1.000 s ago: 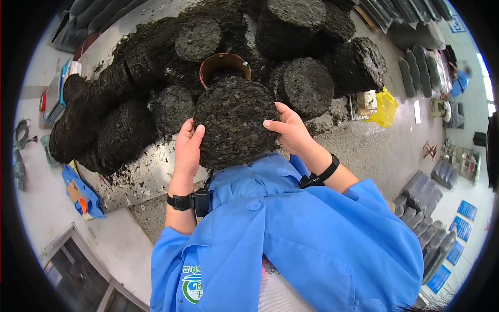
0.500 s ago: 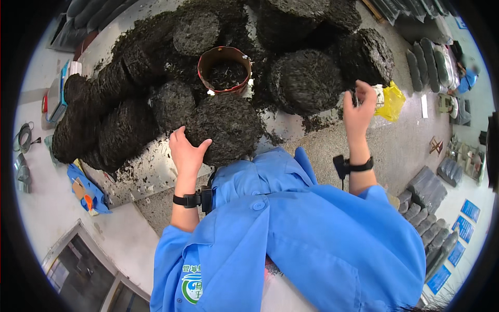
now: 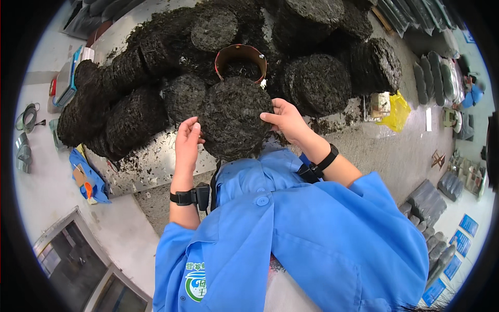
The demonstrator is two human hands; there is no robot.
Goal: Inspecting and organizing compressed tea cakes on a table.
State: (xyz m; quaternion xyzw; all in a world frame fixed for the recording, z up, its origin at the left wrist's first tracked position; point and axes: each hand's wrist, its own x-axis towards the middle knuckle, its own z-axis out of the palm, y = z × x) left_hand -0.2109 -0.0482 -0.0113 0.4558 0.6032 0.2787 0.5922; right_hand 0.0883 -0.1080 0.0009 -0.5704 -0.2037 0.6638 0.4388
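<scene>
A dark, round dried seaweed cake point(image 3: 236, 117) is in front of my body, raised at a tilt with its flat face toward me. My right hand point(image 3: 287, 122) grips its right edge, thumb on the near face and fingers behind. My left hand point(image 3: 187, 140) is at the opposite edge with its fingers curled and the fingertips touching the rim. Just behind the cake stands a reddish round tub point(image 3: 241, 54), its lower part hidden by the cake. Dark scraps lie inside the tub.
Stacks of the same cakes surround the tub: a leaning row point(image 3: 135, 117) at left, a round stack point(image 3: 317, 83) at right. Loose dark flakes litter the metal table point(image 3: 150, 174). A yellow bag point(image 3: 397, 112) lies at the right edge. Another person point(image 3: 472, 95) is far right.
My right hand has come left from beside the right-hand stack to the cake's right edge. The cake has risen and tilted, partly covering the tub. My left hand stays at its left edge.
</scene>
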